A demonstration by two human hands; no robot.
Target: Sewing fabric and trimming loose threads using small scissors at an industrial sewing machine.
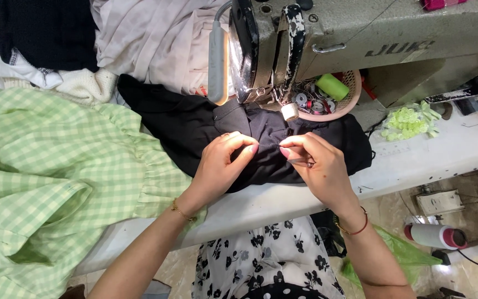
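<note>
My left hand [223,163] and my right hand [317,163] meet over a black garment [189,124] lying on the white sewing table [416,160], just in front of the sewing machine head [266,50]. Both pinch a thin thread stretched between their fingertips, and both rest on the black cloth. A small metal tool, partly hidden, shows under the fingers of my right hand. The machine's needle area is hidden behind the head and its lamp [217,63].
A green checked ruffled garment [45,177] covers the table's left side. Black, white and beige clothes [139,39] pile at the back. A pink basket [333,97] holds bobbins and a green spool. A bag of green buttons [408,123] lies to the right.
</note>
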